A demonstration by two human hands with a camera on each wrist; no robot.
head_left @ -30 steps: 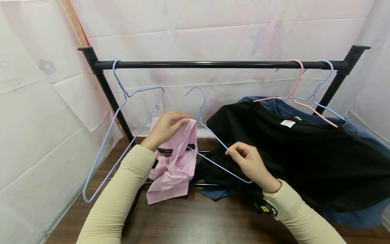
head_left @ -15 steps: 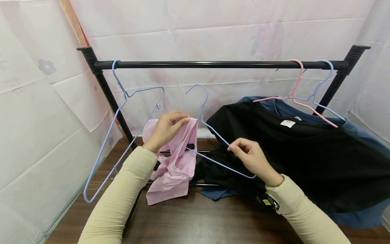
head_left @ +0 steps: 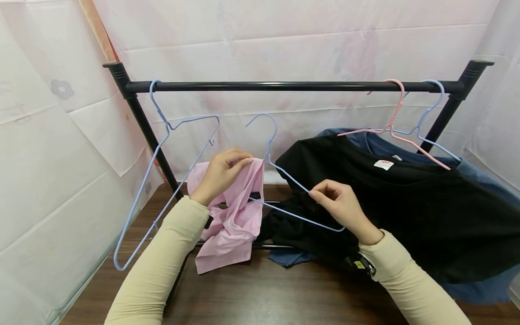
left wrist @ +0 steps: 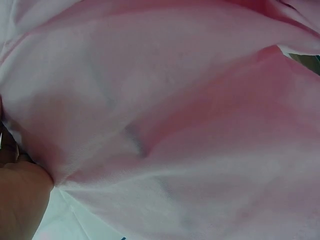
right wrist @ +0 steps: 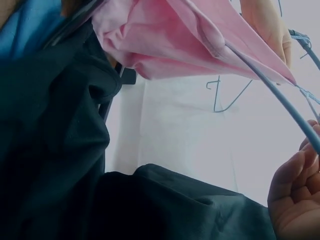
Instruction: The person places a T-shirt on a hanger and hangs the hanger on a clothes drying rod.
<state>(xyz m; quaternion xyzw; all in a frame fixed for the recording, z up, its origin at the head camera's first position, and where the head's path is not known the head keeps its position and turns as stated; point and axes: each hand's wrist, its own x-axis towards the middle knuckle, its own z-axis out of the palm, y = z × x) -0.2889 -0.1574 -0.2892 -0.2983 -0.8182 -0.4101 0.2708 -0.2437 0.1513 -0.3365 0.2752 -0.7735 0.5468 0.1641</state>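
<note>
My left hand [head_left: 222, 174] pinches the top edge of a pink garment [head_left: 240, 221] between thumb and fingers, and the cloth hangs down in folds. A light blue wire hanger [head_left: 292, 178] has its left part inside the garment, hidden by the cloth. Its hook stands free above, pointing left. My right hand [head_left: 339, 203] pinches the hanger's upper right arm near the outer end. Pink cloth [left wrist: 200, 100] fills most of the left wrist view. In the right wrist view the hanger wire [right wrist: 277, 95] runs out of the pink cloth toward my fingers.
A black rack's rail [head_left: 260, 86] spans the back. A bare blue hanger [head_left: 138, 194] hangs at its left end. At right, a black shirt [head_left: 390, 212] hangs on a pink hanger [head_left: 395, 108], before a blue shirt [head_left: 483, 180]. Below is a brown table [head_left: 243, 298].
My right hand has shifted right and slightly up, and the hanger's right end has moved with it. The left hand stays almost in place, while the garment's left part spreads further left.
</note>
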